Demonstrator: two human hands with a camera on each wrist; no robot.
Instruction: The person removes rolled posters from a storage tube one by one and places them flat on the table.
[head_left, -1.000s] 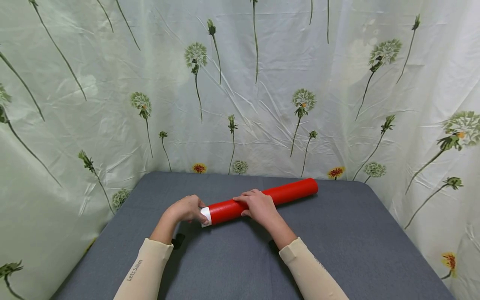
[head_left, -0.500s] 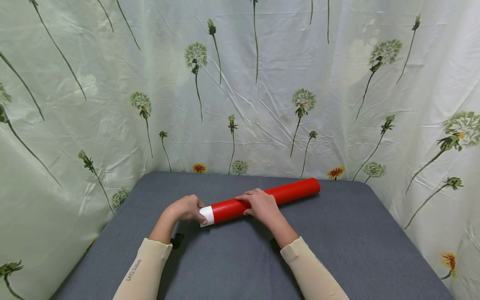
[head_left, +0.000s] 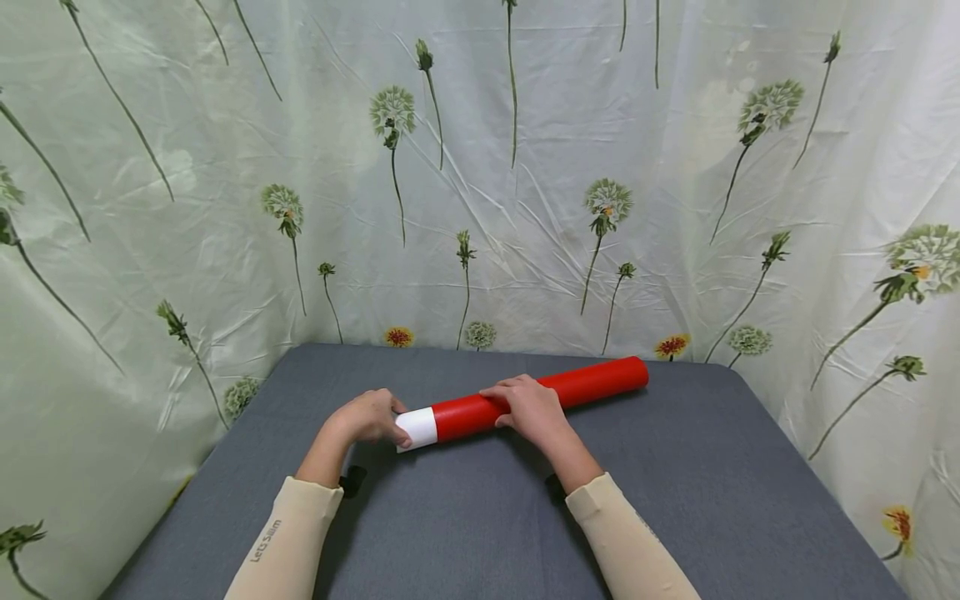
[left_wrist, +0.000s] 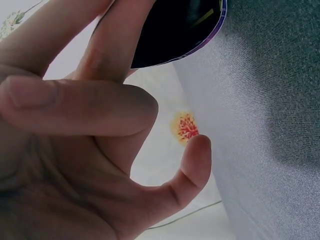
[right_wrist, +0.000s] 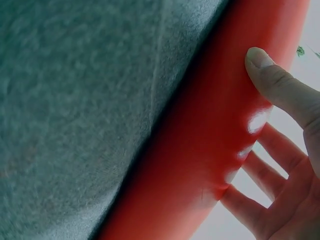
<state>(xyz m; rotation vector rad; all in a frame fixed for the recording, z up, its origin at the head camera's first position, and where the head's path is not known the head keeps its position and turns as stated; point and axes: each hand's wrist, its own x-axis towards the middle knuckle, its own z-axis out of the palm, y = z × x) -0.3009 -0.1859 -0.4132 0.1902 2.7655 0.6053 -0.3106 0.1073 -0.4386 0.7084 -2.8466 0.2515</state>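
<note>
On a grey table (head_left: 450,517): gripping a red tube (head_left: 596,382) two-handed

Lying slantwise toward the far side of the table, from 8 o'clock up to 2 o'clock. Red for most of the length, with a white end (head_left: 417,427) at the 8 o'clock side. Can't tell about any join between the two colours.

Holding that white end with the left hand (head_left: 369,417), with thumb on the near side and fingers at the far side. Going by the left wrist view, right up against a dark round opening (left_wrist: 180,27) at 12 o'clock, with one outer finger bent well clear of the rim. Can't tell about fingertips inside it.

Gripping the red part roughly midway along with the right hand (head_left: 531,412). Spread fairly wide across it in the right wrist view, with thumb at 2 o'clock and other fingertips touching around 4 to 5 o'clock, next to some bright shine.

Wearing cream sleeves (head_left: 285,533) running in from 7 and 5 o'clock, with lettering on the left one. Backed at 12 o'clock by a pale flowery curtain (head_left: 487,167).
</note>
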